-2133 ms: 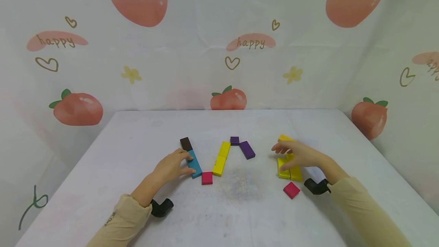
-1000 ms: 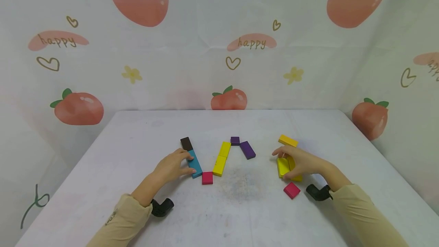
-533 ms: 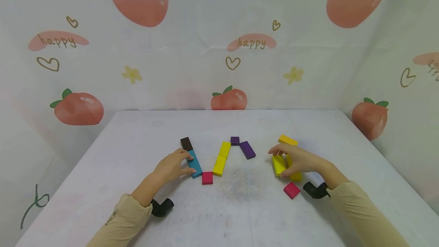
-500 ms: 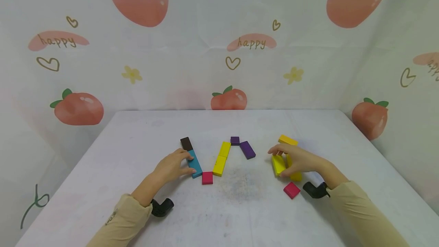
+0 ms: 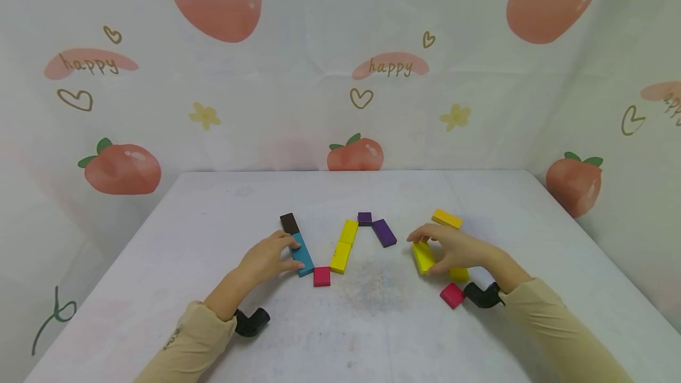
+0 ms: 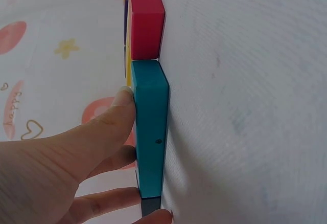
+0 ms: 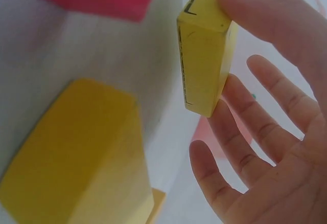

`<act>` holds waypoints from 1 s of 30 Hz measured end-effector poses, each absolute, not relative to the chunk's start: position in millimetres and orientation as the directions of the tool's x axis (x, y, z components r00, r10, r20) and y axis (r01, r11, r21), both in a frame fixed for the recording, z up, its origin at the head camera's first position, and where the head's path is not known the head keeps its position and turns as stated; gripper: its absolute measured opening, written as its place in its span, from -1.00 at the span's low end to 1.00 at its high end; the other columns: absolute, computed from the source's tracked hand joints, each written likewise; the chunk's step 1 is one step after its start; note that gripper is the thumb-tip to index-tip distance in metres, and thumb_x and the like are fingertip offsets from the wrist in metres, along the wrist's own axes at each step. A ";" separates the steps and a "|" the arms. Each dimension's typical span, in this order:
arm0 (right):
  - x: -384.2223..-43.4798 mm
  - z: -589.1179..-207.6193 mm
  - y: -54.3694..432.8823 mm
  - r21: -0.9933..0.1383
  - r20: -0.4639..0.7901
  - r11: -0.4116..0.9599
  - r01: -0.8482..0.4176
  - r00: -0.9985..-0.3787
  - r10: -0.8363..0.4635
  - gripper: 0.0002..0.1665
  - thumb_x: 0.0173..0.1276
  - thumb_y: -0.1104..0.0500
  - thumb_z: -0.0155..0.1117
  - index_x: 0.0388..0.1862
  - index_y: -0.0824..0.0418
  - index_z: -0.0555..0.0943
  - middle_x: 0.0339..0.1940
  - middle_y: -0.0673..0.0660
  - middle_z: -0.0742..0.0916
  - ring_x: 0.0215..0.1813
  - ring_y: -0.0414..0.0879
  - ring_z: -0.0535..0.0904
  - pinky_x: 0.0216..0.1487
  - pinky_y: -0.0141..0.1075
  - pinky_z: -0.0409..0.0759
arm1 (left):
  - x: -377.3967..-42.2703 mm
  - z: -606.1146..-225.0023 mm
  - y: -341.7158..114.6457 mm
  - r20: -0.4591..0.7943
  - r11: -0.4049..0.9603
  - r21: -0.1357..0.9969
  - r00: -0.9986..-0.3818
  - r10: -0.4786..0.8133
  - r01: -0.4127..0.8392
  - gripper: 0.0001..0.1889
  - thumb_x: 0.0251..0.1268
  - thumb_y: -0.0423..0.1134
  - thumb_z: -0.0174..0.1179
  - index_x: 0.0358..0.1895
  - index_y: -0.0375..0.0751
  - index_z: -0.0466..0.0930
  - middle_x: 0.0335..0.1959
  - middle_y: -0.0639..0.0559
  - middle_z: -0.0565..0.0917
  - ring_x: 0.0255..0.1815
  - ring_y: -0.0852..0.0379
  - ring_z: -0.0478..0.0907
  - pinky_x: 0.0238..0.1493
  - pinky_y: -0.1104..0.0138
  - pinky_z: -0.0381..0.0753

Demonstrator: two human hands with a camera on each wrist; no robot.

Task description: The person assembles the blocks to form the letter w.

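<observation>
- Along the near edge we see two beige sleeves [image 5: 186,341], both cut off, and two black wrist cameras [image 5: 252,322] above the white table [image 5: 319,347].
- Next we count two red blocks [image 5: 321,276]: one by the blue block's near end, the other near the right wrist, only a blurred, cropped corner in the right wrist view.
- Our left hand [image 5: 265,260], digits spread, rests on the single blue block [image 5: 304,259], covering part of it.
- Well apart from it, our right hand [image 5: 460,247] pinches a yellow block [image 5: 424,257], tilted, between thumb and fingers, right of the table's middle; we cannot tell whether it touches the table.
- Beneath that palm we make out another yellow piece [image 5: 459,274], mostly hidden.
- Between the hands we find two yellow bars [image 5: 344,247], end to end, and beyond them two purple blocks [image 5: 384,233], one small, one longer.
- At the blue one's far end we see one brown block [image 5: 289,223], partly covered by fingers in the left wrist view.
- Past the right hand we spot a deeper yellow bar [image 5: 447,218], partly hidden.
- Farthest, we count five peaches on the backdrop [image 5: 298,105], the upper two cropped.
</observation>
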State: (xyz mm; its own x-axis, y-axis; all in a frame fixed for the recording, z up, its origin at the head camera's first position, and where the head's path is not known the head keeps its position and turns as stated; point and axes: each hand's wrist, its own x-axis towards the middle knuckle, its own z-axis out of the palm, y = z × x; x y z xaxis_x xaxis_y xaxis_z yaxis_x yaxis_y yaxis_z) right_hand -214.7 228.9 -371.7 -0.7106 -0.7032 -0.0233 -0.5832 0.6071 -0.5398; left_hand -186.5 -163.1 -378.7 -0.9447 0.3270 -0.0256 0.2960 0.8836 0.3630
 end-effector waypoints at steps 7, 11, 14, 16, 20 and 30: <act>-216.3 -368.9 221.7 -0.534 -0.035 0.600 -0.596 -0.693 -0.720 -0.31 0.02 0.18 0.47 0.15 0.27 0.44 0.11 0.13 0.60 0.08 -0.03 0.46 0.21 0.05 0.46 | -187.1 -379.9 -163.0 -0.027 0.885 0.363 -0.946 0.323 0.292 -0.55 0.08 -0.04 0.33 0.01 -0.19 0.58 0.14 -0.20 0.50 0.12 -0.14 0.49 0.13 0.03 0.54; -217.6 -366.9 217.7 -0.521 -0.023 0.585 -0.622 -0.674 -0.738 -0.32 0.03 0.20 0.46 0.15 0.29 0.44 0.11 0.15 0.60 0.08 -0.02 0.46 0.21 0.06 0.45 | -187.4 -380.0 -163.3 -0.026 0.885 0.360 -0.945 0.325 0.295 -0.55 0.07 -0.05 0.33 0.01 -0.20 0.58 0.14 -0.20 0.50 0.12 -0.15 0.49 0.13 0.03 0.54; -218.7 -366.4 213.6 -0.519 -0.044 0.593 -0.616 -0.674 -0.738 -0.32 0.04 0.17 0.46 0.16 0.27 0.44 0.11 0.13 0.60 0.10 -0.02 0.45 0.22 0.05 0.44 | -187.4 -379.6 -162.8 -0.029 0.884 0.369 -0.948 0.318 0.286 -0.55 0.08 -0.05 0.33 0.01 -0.19 0.58 0.14 -0.20 0.50 0.13 -0.15 0.48 0.14 0.02 0.53; -219.6 -366.4 210.7 -0.518 -0.059 0.598 -0.612 -0.671 -0.739 -0.31 0.04 0.15 0.47 0.16 0.25 0.44 0.11 0.12 0.60 0.10 -0.01 0.46 0.23 0.05 0.44 | -187.7 -379.8 -162.8 -0.027 0.884 0.367 -0.947 0.321 0.289 -0.55 0.08 -0.05 0.32 0.01 -0.20 0.58 0.14 -0.21 0.50 0.12 -0.15 0.49 0.14 0.02 0.53; -221.2 -366.6 204.9 -0.516 -0.085 0.602 -0.609 -0.663 -0.744 -0.31 0.05 0.13 0.47 0.16 0.22 0.44 0.12 0.10 0.60 0.12 -0.01 0.46 0.25 0.03 0.44 | -187.1 -380.0 -163.1 -0.024 0.882 0.367 -0.945 0.325 0.294 -0.55 0.07 -0.04 0.33 0.01 -0.19 0.58 0.14 -0.21 0.50 0.11 -0.15 0.50 0.13 0.02 0.54; -224.9 -368.0 194.4 -0.538 -0.117 0.601 -0.592 -0.653 -0.748 -0.32 0.06 0.14 0.46 0.17 0.21 0.43 0.14 0.08 0.57 0.16 0.00 0.43 0.30 0.04 0.38 | -186.3 -379.3 -163.8 -0.015 0.882 0.362 -0.944 0.328 0.301 -0.56 0.07 -0.06 0.33 0.00 -0.21 0.59 0.12 -0.21 0.51 0.09 -0.15 0.51 0.12 0.03 0.54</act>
State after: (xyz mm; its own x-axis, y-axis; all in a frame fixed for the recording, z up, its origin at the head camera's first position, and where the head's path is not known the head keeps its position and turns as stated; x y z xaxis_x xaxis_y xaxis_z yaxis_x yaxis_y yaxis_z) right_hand -224.9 194.4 -368.0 -0.6533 -0.7480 -0.1171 -0.5915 0.6008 -0.5378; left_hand -186.3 -163.8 -379.3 -0.9445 0.3282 -0.0145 0.3010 0.8821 0.3625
